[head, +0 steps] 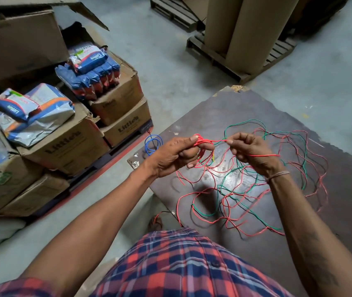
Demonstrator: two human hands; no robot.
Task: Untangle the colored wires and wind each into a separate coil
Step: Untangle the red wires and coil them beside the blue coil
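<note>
Dim, flat light all round; a bright glare patch on the dark board (pixel 299 116) just below the hands, soft shadow beside it. Wide-angle bending at edges, corners soft.

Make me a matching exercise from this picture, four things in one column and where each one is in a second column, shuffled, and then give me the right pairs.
Things:
1. blue wire coil
2. red wire
3. green wire
4. cardboard rolls

Places:
A. standing upright on a wooden pallet
B. lying alone at the dark board's left corner
C. wound round the left hand's fingers and pinched by the right hand
D. loose in the tangle on the board

Pairs: 1-B, 2-C, 3-D, 4-A
</note>
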